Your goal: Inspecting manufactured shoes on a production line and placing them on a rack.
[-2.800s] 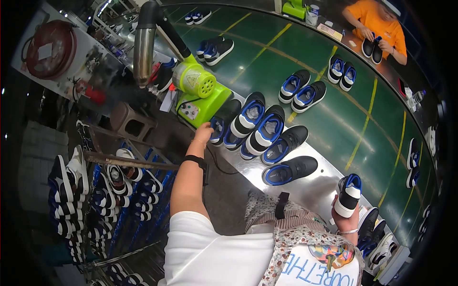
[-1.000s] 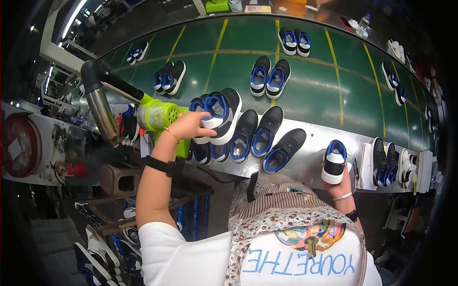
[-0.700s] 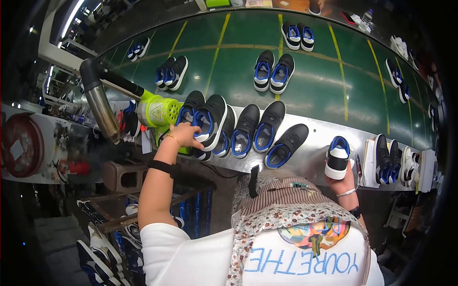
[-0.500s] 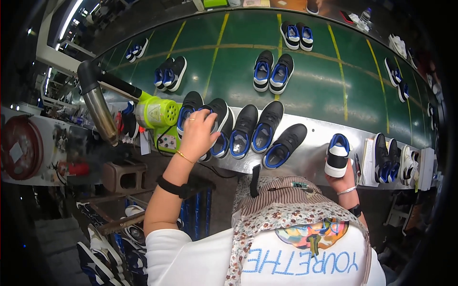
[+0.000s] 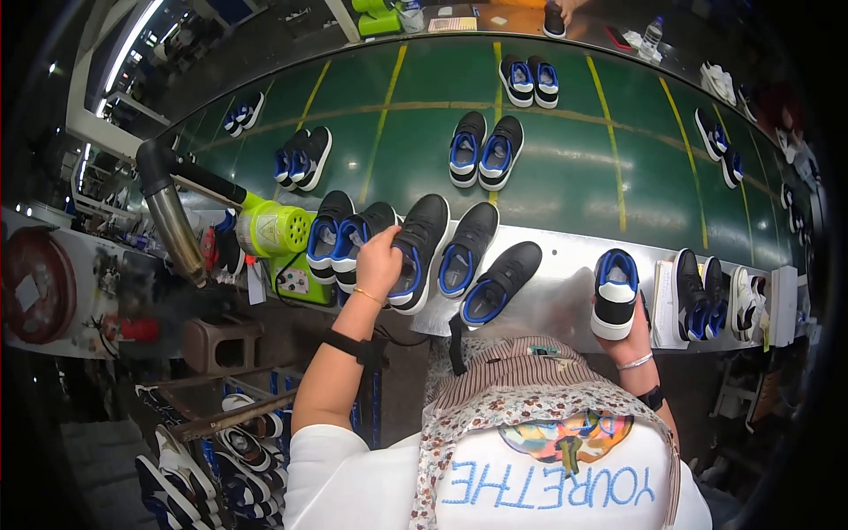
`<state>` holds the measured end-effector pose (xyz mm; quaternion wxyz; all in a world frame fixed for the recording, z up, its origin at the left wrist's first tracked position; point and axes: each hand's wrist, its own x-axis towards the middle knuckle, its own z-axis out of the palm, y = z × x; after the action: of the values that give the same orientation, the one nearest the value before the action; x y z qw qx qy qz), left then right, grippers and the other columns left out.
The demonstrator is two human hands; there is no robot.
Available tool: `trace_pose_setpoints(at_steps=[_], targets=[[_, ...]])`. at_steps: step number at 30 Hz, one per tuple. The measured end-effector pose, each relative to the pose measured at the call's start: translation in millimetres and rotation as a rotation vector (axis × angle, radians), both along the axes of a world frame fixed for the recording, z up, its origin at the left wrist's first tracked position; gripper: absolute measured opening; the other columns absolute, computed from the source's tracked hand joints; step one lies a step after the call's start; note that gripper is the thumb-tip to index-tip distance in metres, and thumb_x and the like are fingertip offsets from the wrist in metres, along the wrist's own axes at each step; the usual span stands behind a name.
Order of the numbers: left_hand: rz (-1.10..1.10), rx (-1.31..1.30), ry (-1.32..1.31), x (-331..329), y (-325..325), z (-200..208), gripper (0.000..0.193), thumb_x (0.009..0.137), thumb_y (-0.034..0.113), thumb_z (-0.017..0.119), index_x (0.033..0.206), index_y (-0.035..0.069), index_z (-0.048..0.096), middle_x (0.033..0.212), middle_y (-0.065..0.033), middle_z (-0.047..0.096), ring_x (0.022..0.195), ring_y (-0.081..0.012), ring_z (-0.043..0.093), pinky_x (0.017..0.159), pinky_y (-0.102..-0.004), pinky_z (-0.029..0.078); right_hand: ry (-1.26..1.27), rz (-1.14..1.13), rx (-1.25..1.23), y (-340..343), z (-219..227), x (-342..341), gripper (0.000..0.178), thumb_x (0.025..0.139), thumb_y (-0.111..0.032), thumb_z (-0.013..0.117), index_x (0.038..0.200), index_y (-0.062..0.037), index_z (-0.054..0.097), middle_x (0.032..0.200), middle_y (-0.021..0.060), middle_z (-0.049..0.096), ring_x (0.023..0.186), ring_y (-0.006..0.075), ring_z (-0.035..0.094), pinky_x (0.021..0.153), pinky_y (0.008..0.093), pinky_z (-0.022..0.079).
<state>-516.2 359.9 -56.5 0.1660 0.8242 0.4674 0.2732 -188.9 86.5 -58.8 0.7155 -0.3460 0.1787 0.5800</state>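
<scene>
My left hand (image 5: pixel 380 264) has its fingers closed on the side of a black sneaker (image 5: pixel 426 231) with a blue lining and white sole, which seems slightly lifted. To its left two similar sneakers (image 5: pixel 329 231) stand side by side. On its right are another upright sneaker (image 5: pixel 471 243) and one lying slanted (image 5: pixel 505 281), both on the metal ledge (image 5: pixel 556 287). Farther right, my right hand (image 5: pixel 621 346) grips a sneaker (image 5: pixel 616 296) from beneath, its heel turned toward me. My right fingers are partly hidden behind that shoe.
A lime-green blower (image 5: pixel 274 230) with a metal nozzle (image 5: pixel 175 231) stands left. Beyond the ledge runs a green conveyor (image 5: pixel 565 146) carrying pairs of sneakers (image 5: pixel 486 152). Papers (image 5: pixel 667 305) and more shoes (image 5: pixel 695 296) sit right. Across, another person's hand (image 5: pixel 570 9) touches a shoe (image 5: pixel 554 21).
My left hand has moved from the leftmost sneakers to one farther right and closed on it. My right hand still holds its sneaker, slightly turned. Another person's hand has appeared across the conveyor.
</scene>
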Motion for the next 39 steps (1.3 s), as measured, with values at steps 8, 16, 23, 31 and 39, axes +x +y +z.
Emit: trace_pose_setpoints(at_steps=[8,16,23,31,39], targets=[[-0.477,-0.637,-1.502,21,-44,162,0.062,0.084,0.023,0.057,0.133,-0.001,0.028,0.121,-0.0188,0.048,0.105,-0.0268,0.055,0.087,-0.0373,0.048,-0.07,-0.008,0.047,10,31,21,0.044,0.092,-0.043,0.035,0.11,-0.0078,0.054,0.098,0.0109,0.062,0.088,0.0263,0.061,0.078,0.0352,0.051],[-0.618,-1.886,-1.901,108,-142,90,0.085,0.081,0.062,0.043,0.136,0.001,0.02,0.134,-0.0241,0.032,0.117,-0.0344,0.043,0.101,-0.052,0.031,-0.028,0.051,0.14,-1,36,40,0.046,0.09,-0.043,0.04,0.115,-0.0057,0.05,0.101,0.0149,0.06,0.092,0.0271,0.059,0.083,0.0363,0.049],[-0.281,-1.846,-1.706,179,-113,61,0.049,0.09,0.044,0.035,0.12,0.007,0.047,0.114,-0.0165,0.054,0.103,-0.0345,0.054,0.086,-0.0507,0.046,0.07,0.139,0.25,14,48,54,0.051,0.091,-0.047,0.031,0.116,-0.0073,0.049,0.109,0.0131,0.057,0.099,0.0278,0.055,0.085,0.039,0.046],[-0.17,-1.818,-1.73,233,-118,61,0.037,0.09,0.034,0.037,0.113,0.011,0.053,0.108,-0.0122,0.058,0.095,-0.0323,0.056,0.085,-0.0456,0.046,0.189,0.26,0.401,37,57,60,0.056,0.092,-0.051,0.019,0.12,-0.0119,0.048,0.115,0.0105,0.055,0.105,0.0267,0.052,0.091,0.0407,0.042],[-0.435,-1.839,-1.728,246,-123,48,0.051,0.089,0.044,0.02,0.121,0.013,0.046,0.119,-0.0092,0.052,0.108,-0.0283,0.05,0.093,-0.0428,0.04,0.259,0.264,0.549,43,63,65,0.055,0.093,-0.049,0.016,0.12,-0.0124,0.048,0.116,0.0097,0.055,0.106,0.0283,0.052,0.093,0.0415,0.041]])
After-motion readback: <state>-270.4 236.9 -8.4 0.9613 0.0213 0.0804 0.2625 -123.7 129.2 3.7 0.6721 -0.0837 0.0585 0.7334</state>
